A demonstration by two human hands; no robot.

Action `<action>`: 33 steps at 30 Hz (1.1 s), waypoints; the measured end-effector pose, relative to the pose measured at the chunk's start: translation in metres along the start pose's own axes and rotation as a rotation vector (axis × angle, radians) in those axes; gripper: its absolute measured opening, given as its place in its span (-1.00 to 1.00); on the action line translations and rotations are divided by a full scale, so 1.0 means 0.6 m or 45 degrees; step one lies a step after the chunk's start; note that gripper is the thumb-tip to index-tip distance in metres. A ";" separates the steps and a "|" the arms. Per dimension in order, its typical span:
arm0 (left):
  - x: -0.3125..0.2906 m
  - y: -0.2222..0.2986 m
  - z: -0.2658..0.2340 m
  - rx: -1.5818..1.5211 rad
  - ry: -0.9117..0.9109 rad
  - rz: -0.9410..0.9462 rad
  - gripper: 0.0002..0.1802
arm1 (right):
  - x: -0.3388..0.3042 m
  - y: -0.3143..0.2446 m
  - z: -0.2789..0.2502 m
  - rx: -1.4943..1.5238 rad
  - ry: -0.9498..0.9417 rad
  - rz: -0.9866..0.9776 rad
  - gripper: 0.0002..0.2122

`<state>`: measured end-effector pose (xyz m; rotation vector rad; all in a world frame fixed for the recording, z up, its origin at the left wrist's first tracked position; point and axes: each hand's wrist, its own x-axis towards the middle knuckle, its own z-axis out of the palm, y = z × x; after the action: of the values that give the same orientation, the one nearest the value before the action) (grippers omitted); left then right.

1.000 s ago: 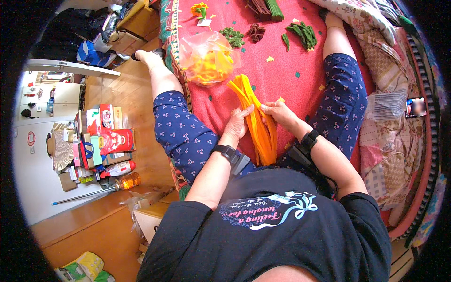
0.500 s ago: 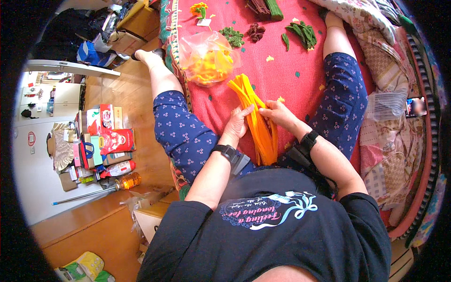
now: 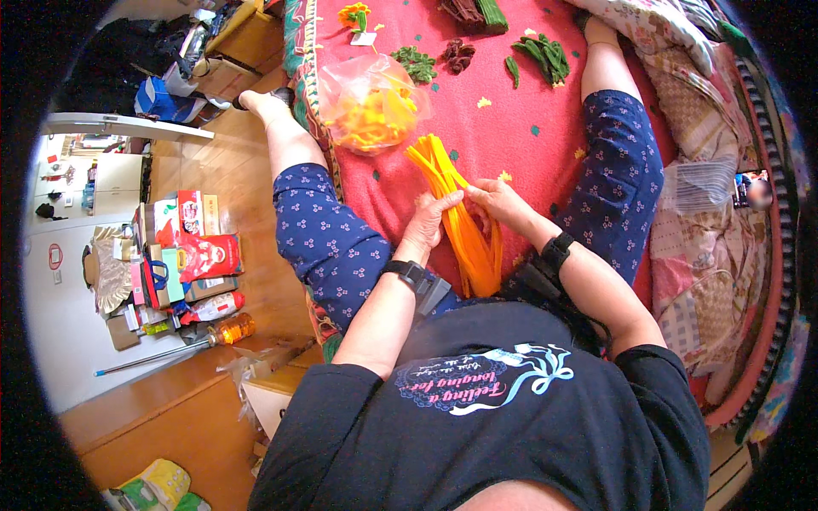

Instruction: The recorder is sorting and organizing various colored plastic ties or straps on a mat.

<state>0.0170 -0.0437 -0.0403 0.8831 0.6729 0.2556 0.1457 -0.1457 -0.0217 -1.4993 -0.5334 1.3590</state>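
Observation:
A loose bundle of orange-yellow pipe cleaners (image 3: 474, 251) lies lengthwise between my thighs, its far end fanned out on the red bedspread. My left hand (image 3: 429, 221) is closed around the left side of the bundle near its middle. From the other side, my right hand (image 3: 501, 204) pinches at the bundle close to the left thumb. Whether it holds one single stem cannot be made out. Just beyond the bundle sits a clear plastic bag (image 3: 336, 89) with yellow-orange bent pieces (image 3: 379, 119) inside.
Farther off on the bedspread (image 3: 520, 140) lie green bent pieces (image 3: 545, 58), a dark red cluster (image 3: 458, 56), another green cluster (image 3: 415, 64) and brown and green bundles (image 3: 477, 13). An orange flower (image 3: 356, 17) is at the far left. Folded quilts (image 3: 694, 213) line the right edge.
The view has shifted slightly. Both hands stay at the middle of the bundle, with the right fingers moved a little toward the left thumb.

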 end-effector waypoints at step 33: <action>0.005 0.003 -0.021 -0.218 0.208 0.000 -0.82 | -0.019 -0.007 -0.001 0.277 -0.348 0.126 -0.78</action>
<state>0.0114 -0.0333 -0.0455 0.7030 0.7901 0.3826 0.1447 -0.1536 -0.0126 -1.1846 -0.4677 1.6566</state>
